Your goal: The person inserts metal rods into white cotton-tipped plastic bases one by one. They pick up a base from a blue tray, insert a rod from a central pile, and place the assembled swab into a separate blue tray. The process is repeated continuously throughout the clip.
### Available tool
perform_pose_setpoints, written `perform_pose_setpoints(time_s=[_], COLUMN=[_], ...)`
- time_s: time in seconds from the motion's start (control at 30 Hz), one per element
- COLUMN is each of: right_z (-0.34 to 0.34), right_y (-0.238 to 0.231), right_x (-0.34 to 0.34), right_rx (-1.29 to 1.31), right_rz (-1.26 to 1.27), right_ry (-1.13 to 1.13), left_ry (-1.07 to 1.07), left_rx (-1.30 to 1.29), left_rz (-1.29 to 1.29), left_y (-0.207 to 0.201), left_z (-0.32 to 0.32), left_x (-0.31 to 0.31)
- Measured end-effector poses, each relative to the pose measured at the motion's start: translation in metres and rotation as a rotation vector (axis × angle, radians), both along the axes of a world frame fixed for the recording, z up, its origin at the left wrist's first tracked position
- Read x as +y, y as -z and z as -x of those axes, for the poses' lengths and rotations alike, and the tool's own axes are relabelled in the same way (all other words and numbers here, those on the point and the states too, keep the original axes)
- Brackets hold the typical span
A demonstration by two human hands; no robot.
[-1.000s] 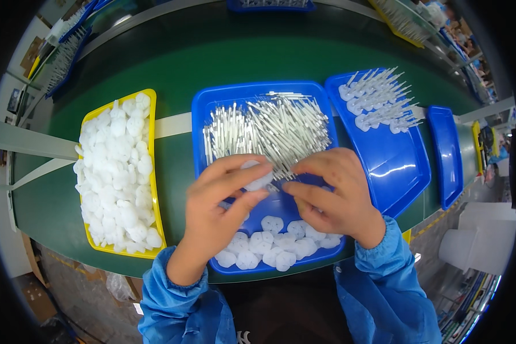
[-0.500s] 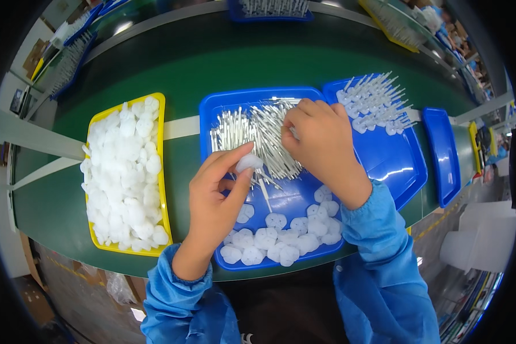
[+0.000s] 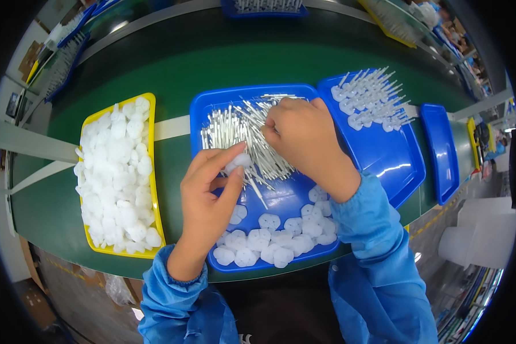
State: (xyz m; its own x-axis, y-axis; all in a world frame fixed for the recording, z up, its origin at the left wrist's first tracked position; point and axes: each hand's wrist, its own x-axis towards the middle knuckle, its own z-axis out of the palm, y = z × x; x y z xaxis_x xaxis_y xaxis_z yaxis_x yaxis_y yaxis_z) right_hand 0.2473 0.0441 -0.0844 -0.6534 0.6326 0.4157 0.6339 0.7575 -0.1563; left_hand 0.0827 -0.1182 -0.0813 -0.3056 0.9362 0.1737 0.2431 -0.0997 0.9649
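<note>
Between the thumb and fingers of my left hand [image 3: 206, 195] is a translucent white petal-edged plastic disc [image 3: 238, 163]. My right hand [image 3: 304, 135] is over a heap of thin white rods with metallic-looking tips [image 3: 226, 127], fingers bent in a pinch. Whatever lies between those fingertips is hidden. Both hands are above a blue tray [image 3: 286, 198], whose far half carries the rods. Loose petal-edged discs [image 3: 281, 237] lie along its near edge. One rod [image 3: 257, 192] lies apart from the heap, just beside my left thumb.
To the left, a yellow tray [image 3: 159, 218] is heaped with white discs. At right, another blue tray [image 3: 384, 166] holds discs with upright rods [image 3: 370, 97]. Beyond it lies a narrow blue tray [image 3: 440, 155]. A metal post [image 3: 34, 140] stands at the green table's left side.
My right hand has shifted slightly left over the rods. My left hand keeps the disc in nearly the same place. The whole view has moved a little.
</note>
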Motion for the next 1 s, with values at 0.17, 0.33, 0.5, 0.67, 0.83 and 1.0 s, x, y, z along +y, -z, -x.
perform_pose_setpoints(time_s=[0.17,0.33,0.5,0.67,0.83,1.0], right_z=[-0.012,-0.033,-0.03,-0.03,-0.029,-0.029], right_y=[-0.023,-0.027,-0.019,-0.017,-0.02,-0.019], right_x=[-0.018,-0.055,-0.061,-0.061,-0.067,-0.066], right_rx=[0.305,0.379,0.423,0.467,0.47,0.449], right_rz=[0.157,0.266,0.337,0.327,0.373,0.449], right_ry=[-0.111,-0.309,-0.284,-0.27,-0.225,-0.207], left_ry=[-0.047,-0.019,-0.014,-0.03,-0.033,-0.095], left_rx=[-0.107,-0.302,-0.252,-0.233,0.201,0.339], left_rz=[0.007,0.026,0.037,0.005,-0.075,-0.156], left_y=[0.004,0.002,-0.005,-0.005,-0.003,-0.004], left_z=[0.003,-0.001,-0.001,0.0,0.003,-0.002], left_x=[-0.004,-0.002,-0.006,-0.005,-0.003,-0.001])
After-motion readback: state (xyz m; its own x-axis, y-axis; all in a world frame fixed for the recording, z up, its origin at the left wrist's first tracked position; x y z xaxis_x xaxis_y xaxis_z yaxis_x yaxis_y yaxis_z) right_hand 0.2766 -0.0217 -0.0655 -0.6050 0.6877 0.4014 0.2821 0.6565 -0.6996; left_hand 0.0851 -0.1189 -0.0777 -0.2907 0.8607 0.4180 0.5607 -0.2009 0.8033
